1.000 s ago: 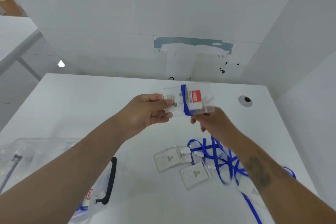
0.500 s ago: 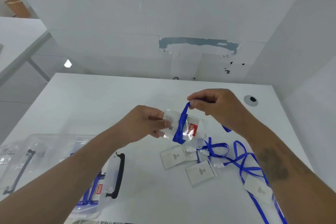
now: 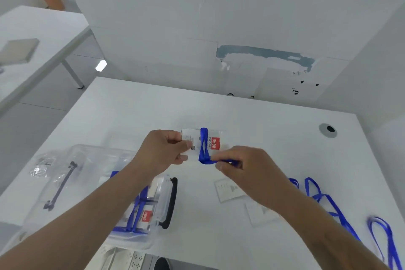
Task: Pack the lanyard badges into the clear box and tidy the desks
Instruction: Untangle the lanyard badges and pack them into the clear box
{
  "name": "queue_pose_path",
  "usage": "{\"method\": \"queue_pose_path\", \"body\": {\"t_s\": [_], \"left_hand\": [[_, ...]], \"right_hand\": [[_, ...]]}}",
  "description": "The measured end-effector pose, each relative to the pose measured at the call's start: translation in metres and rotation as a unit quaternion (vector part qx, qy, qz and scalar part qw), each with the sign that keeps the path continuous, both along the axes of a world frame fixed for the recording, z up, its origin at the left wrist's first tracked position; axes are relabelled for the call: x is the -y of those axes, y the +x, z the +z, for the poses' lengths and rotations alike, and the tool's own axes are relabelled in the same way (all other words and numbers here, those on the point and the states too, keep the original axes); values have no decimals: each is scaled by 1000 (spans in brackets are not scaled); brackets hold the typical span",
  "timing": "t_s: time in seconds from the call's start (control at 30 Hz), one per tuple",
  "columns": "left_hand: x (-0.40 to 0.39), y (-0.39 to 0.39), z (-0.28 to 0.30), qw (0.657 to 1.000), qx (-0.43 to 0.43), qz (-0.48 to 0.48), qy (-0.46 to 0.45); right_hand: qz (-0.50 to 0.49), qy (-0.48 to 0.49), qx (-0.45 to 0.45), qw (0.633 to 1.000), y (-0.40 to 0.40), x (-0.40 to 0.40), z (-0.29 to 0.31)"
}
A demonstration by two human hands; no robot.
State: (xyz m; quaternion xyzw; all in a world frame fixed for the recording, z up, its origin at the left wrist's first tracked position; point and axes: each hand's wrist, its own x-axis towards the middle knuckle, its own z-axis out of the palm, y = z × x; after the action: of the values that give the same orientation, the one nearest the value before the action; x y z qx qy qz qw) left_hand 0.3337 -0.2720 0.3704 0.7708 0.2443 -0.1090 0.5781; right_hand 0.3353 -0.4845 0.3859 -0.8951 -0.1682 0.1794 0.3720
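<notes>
A person stands at a white desk (image 3: pixel 274 120), seen from a camera on their head. The left hand (image 3: pixel 163 149) pinches the left edge of a clear badge holder (image 3: pixel 215 138), thumb on top and fingers curled beneath, holding it in the air above the desk. The right hand (image 3: pixel 243 166) has its fingers curled around a blue lanyard (image 3: pixel 204 147), which is wound around the middle of the holder, and pulls it sideways at the holder's lower edge.

The step in hand appears to be wrapping the strap around the badge so it packs flat. To do it well, each turn should probably lie snug beside the one before, with steady tension, and the loose end be tucked under a turn so it does not unravel.

To the lower left, a clear box (image 3: pixel 162 208) with a black handle sits open on the desk. Inside lie wrapped badges with blue straps; the count is unclear. Its clear lid (image 3: pixel 65 160) lies just beside it, to the left.

More badges (image 3: pixel 230 190) and loose blue straps (image 3: pixel 328 201) lie on the desk to the right, still unpacked.
</notes>
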Motion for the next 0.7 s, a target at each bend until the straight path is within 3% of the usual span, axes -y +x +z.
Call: {"method": "queue_pose_path", "body": {"t_s": [0.27, 0.4, 0.7], "left_hand": [[-59, -23, 14, 997, -25, -77, -16], [-95, -39, 16, 994, -63, -79, -38], [-156, -72, -32, 988, -149, -25, 3]], "right_hand": [[28, -21, 97, 995, 30, -57, 10], [47, 19, 55, 997, 22, -95, 2], [150, -111, 32, 982, 1, -181, -33]]}}
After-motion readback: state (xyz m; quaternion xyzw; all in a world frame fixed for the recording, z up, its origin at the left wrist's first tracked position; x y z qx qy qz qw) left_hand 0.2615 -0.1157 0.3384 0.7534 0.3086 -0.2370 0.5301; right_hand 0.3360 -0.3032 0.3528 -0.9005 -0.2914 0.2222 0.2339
